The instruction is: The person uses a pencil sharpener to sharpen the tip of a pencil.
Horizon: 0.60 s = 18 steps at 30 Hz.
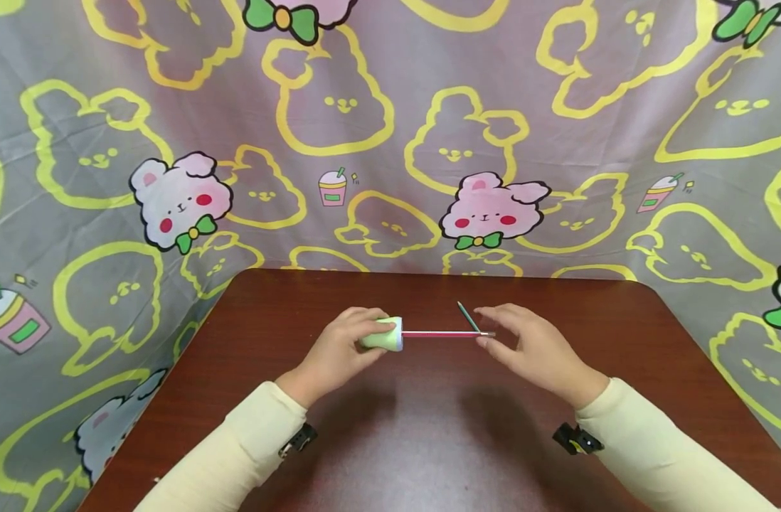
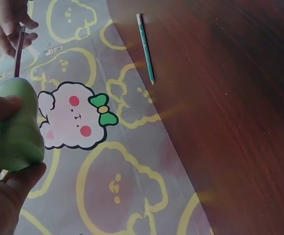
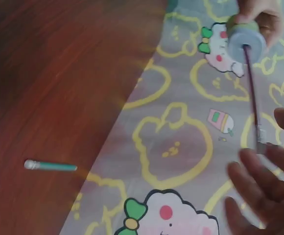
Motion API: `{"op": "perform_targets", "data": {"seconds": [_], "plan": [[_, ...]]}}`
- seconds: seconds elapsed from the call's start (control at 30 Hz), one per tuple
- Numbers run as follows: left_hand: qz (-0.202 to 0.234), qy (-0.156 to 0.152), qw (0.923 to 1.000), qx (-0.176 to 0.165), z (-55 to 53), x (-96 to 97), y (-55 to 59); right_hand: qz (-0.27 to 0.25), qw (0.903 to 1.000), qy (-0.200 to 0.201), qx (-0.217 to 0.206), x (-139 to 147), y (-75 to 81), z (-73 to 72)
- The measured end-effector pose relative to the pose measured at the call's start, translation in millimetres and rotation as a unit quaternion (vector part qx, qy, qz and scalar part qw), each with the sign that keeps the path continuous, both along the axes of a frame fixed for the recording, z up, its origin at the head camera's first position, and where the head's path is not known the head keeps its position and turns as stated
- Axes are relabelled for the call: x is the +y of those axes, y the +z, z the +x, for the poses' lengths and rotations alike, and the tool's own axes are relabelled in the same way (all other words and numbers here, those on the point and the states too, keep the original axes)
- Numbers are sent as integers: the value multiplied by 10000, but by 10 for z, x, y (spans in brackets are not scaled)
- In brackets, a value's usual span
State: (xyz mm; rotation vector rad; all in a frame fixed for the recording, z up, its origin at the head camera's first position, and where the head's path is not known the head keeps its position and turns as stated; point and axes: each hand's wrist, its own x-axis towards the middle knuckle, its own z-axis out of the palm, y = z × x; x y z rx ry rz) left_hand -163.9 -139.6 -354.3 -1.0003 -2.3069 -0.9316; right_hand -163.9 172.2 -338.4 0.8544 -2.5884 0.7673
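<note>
My left hand [image 1: 339, 348] grips a light green, waisted cylinder [image 2: 17, 127] that looks like a pencil sharpener. From the hole in its pale end face [image 3: 253, 48] a reddish pencil [image 1: 438, 333] sticks out level toward the right. My right hand [image 1: 540, 348] is at the pencil's far end, thumb and fingers spread apart around the tip; whether a fingertip touches it I cannot tell. The pencil's end inside the cylinder is hidden. Behind the right fingertips, a short teal pencil [image 1: 466, 313] lies on the dark brown table [image 2: 230, 122].
A grey curtain [image 1: 390, 71] with yellow outlined animals and white rabbit faces hangs behind the table and along both sides. Black straps [image 1: 578, 439] sit on both cream sleeves.
</note>
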Motion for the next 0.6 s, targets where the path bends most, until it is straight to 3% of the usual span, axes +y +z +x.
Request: {"op": "perform_targets", "data": {"seconds": [0.07,0.13,0.2,0.3,0.37,0.43,0.5,0.57,0.6], "plan": [[145,34,9996,-260,6,-7,-7,224,9920,195,1230,2,-71,-16],[257,38,9985,-476,13,-12,-8,371,9708,447,2328,-8,-135,-44],[321,20,9971,-692,20,-16,-9,430,9452,673,3166,-25,-188,-75],[377,-32,9941,-1019,35,-22,-11,417,9144,802,3946,-57,-239,-102],[379,-51,9923,-1176,46,-24,-16,351,9054,817,4151,-77,-258,-106],[372,-69,9923,-1180,53,-24,-22,286,9078,800,4106,-95,-268,-99],[326,-91,9940,-1040,54,-25,-34,241,9225,748,3780,-102,-266,-80],[172,-117,9973,-699,50,-23,-50,274,9471,690,3124,-99,-247,-51],[48,-118,9989,-451,46,-22,-58,270,9640,682,2557,-94,-230,-33]]}}
